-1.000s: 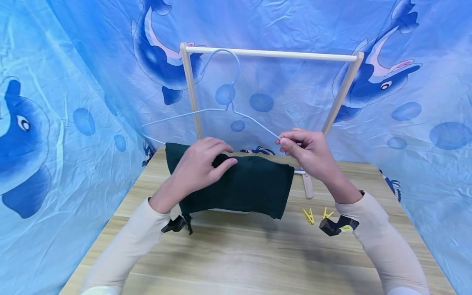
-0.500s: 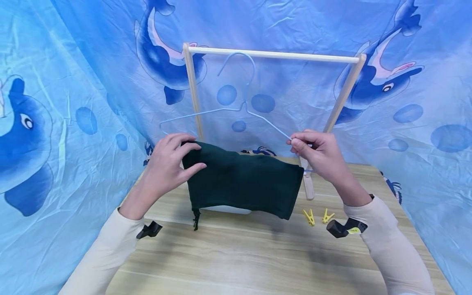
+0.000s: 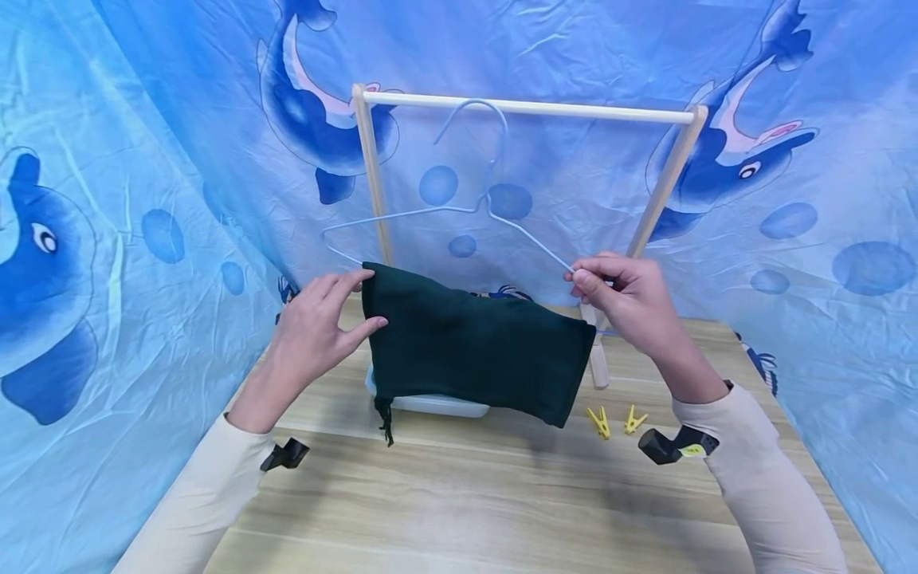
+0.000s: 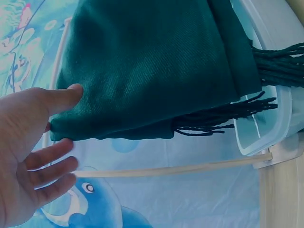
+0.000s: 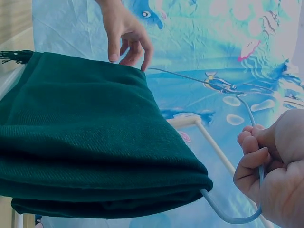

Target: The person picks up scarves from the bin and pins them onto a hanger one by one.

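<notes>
A dark green scarf point(image 3: 473, 343) with fringe is draped over the bottom bar of a light blue wire clothes hanger point(image 3: 430, 210). My right hand point(image 3: 622, 301) pinches the hanger's sloping right arm, fingers curled round the wire in the right wrist view. My left hand point(image 3: 319, 323) is at the scarf's upper left corner, fingertips on its edge and thumb separated from the fingers. In the left wrist view the thumb point(image 4: 71, 95) overlaps the cloth's front, and the other fingers are loosely extended. The hanger's hook rises upright in front of the rack's rail. Most of the bottom bar is hidden by the scarf.
A wooden rack point(image 3: 531, 105) stands at the back of the wood-grain table point(image 3: 445, 510). Below the scarf is a pale plastic bin point(image 3: 441, 406), partly hidden. Two yellow clothespins point(image 3: 598, 423) lie at the right. A blue dolphin-print curtain point(image 3: 165, 335) surrounds the table.
The hanger and scarf have shifted right with my right hand. My left hand has moved left, from over the scarf's middle to its left edge.
</notes>
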`<state>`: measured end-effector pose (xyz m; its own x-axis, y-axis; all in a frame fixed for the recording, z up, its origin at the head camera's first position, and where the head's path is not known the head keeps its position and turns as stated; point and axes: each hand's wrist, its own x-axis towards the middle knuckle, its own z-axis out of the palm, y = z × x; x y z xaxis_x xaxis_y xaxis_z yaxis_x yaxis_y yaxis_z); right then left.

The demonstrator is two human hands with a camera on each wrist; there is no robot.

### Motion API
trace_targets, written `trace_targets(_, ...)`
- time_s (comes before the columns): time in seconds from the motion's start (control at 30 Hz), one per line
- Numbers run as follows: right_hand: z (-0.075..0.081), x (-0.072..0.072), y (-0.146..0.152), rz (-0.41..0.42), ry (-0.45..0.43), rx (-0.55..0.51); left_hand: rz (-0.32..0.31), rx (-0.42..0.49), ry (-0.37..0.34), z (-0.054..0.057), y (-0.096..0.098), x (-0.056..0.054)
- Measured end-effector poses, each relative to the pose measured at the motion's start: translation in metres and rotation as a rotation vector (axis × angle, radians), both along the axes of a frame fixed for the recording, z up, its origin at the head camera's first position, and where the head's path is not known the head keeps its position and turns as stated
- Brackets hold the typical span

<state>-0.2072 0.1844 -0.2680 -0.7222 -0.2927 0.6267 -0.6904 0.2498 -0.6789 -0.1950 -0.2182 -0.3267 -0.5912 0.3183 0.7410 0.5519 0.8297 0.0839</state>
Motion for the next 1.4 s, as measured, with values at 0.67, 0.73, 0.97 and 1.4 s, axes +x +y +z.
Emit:
trace_targets(0.67,-0.008,-0.006,0.006,0.002,0.034,0.053,-0.158,0.254,0.028,0.004,0.019,-0.010)
trace_targets(0.73,-0.010,-0.007,0.007,0.018,0.055,0.061,-0.188,0.272,0.041,0.008,0.020,-0.010)
trace_targets(0.97,-0.016,-0.009,0.007,0.128,0.087,0.078,-0.171,0.330,0.056,0.017,0.027,-0.008)
trace_targets(1.4,-0.014,-0.007,0.010,0.225,0.073,0.011,0.009,0.270,0.046,0.014,0.027,-0.015)
